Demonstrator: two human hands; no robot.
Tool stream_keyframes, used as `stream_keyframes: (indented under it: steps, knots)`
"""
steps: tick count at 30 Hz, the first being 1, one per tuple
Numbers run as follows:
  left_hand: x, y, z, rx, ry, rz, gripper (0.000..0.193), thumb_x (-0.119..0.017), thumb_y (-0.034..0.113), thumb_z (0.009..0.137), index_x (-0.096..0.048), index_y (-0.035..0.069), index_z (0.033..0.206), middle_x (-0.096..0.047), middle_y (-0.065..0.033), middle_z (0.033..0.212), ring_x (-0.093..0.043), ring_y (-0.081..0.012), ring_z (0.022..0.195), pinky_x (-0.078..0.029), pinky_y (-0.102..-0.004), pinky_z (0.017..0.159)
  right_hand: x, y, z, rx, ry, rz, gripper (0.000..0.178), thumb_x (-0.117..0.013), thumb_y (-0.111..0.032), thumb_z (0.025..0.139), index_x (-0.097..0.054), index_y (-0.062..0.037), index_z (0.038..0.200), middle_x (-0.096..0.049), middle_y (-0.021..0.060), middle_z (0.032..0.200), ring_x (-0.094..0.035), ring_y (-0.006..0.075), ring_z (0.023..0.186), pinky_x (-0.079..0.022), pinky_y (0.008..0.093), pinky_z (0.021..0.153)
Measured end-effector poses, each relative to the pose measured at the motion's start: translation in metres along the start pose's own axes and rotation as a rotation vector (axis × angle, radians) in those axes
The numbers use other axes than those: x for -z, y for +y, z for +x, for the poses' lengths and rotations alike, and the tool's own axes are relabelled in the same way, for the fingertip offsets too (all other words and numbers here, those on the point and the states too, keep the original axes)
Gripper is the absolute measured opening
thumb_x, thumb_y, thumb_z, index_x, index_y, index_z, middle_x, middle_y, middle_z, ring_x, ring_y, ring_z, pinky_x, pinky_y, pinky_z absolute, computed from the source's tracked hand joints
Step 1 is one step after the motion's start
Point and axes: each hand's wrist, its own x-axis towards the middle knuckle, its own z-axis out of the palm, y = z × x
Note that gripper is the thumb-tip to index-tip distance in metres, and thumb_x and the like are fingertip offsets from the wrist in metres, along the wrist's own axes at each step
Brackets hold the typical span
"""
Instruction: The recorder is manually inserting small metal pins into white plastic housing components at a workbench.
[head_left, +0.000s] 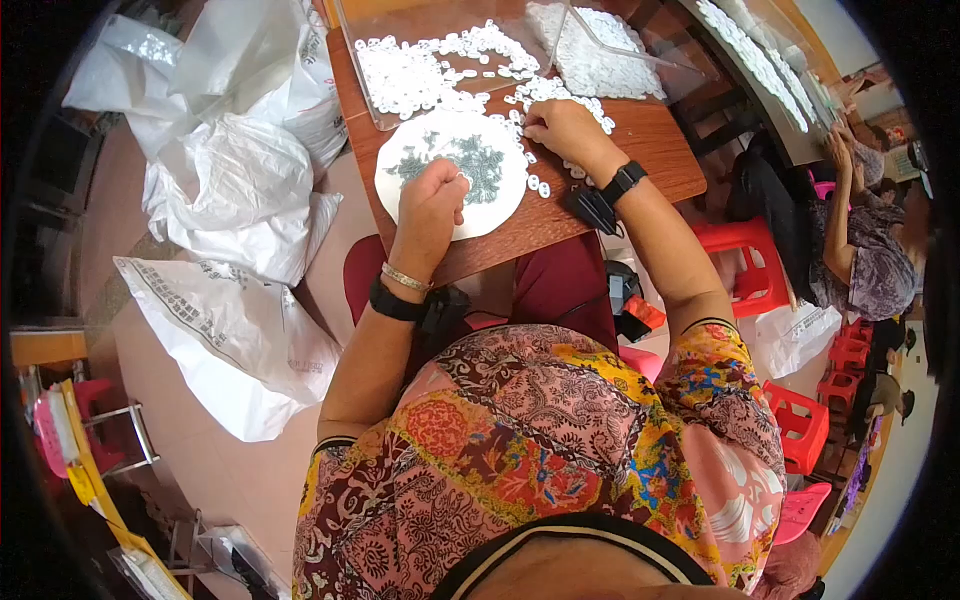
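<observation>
White oblong pieces (402, 75) lie heaped and scattered over the far side of the wooden table (662, 150), reaching your right hand (562, 130); I cannot tell whether its bent fingers grip one. Your left hand (432, 198) curls around what looks like a small white piece (463, 177) above the pale plate (508, 207) of dark bits (482, 165). Pinch pieces singly, by their edges. Their long axes lie at mixed angles.

- Round white plate (500, 212): lying flat.
- Small grey pieces (482, 165): loose, spread in uneven clumps across the plate.
- Small white oval pieces (405, 78) with dark holes: heaped beyond the plate, scattered along its right.
</observation>
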Motion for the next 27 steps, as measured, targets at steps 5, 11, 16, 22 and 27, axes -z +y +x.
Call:
stream_keyframes:
  steps: [5,11,16,22,27]
  knots:
    - [-0.001,-0.001,0.002,-0.004,-0.032,-0.041,0.018,-0.05,0.015,0.085,-0.052,0.002,0.072,-0.047,0.0004,0.058,-0.044,-0.0073,0.052,-0.037,-0.0229,0.05,0.0,0.002,-0.002,-0.009,-0.005,-0.03,0.015,-0.064,-0.019,0.076,-0.067,-0.0061,0.084,-0.066,0.015,0.079,-0.063,0.0332,0.076,-0.049,0.0414,0.071]
    - [0.0,0.002,-0.001,0.021,-0.028,-0.056,0.017,-0.051,0.017,0.086,-0.053,0.004,0.075,-0.047,0.001,0.059,-0.045,-0.0072,0.052,-0.035,-0.0218,0.049,-0.006,0.005,-0.004,-0.072,0.026,0.096,0.014,-0.061,-0.016,0.076,-0.068,-0.0066,0.083,-0.066,0.016,0.079,-0.063,0.0337,0.075,-0.049,0.0402,0.071]
    - [0.0,0.004,0.0,0.021,-0.037,-0.08,0.015,-0.05,0.015,0.087,-0.052,0.006,0.075,-0.049,0.001,0.06,-0.045,-0.0066,0.052,-0.034,-0.0202,0.048,-0.01,0.007,-0.006,-0.085,0.042,0.118,0.014,-0.061,-0.017,0.077,-0.068,-0.0063,0.083,-0.066,0.0156,0.078,-0.063,0.0332,0.073,-0.049,0.0403,0.069]
    - [0.004,0.002,0.0,0.02,-0.058,-0.102,0.012,-0.048,0.012,0.088,-0.051,0.007,0.077,-0.051,0.0004,0.063,-0.046,-0.0077,0.052,-0.035,-0.0195,0.047,0.003,0.0,-0.012,-0.055,-0.095,0.011,0.02,-0.064,-0.022,0.076,-0.067,-0.0071,0.089,-0.066,0.0158,0.083,-0.062,0.0332,0.08,-0.048,0.0415,0.073]
    - [-0.001,0.005,-0.002,0.036,-0.062,-0.084,0.012,-0.047,0.012,0.089,-0.05,0.007,0.078,-0.051,0.0001,0.063,-0.047,-0.0084,0.052,-0.036,-0.0202,0.048,0.004,-0.004,-0.009,-0.093,-0.104,0.063,0.017,-0.066,-0.018,0.073,-0.066,-0.007,0.086,-0.066,0.0149,0.081,-0.062,0.0322,0.078,-0.048,0.04,0.071]
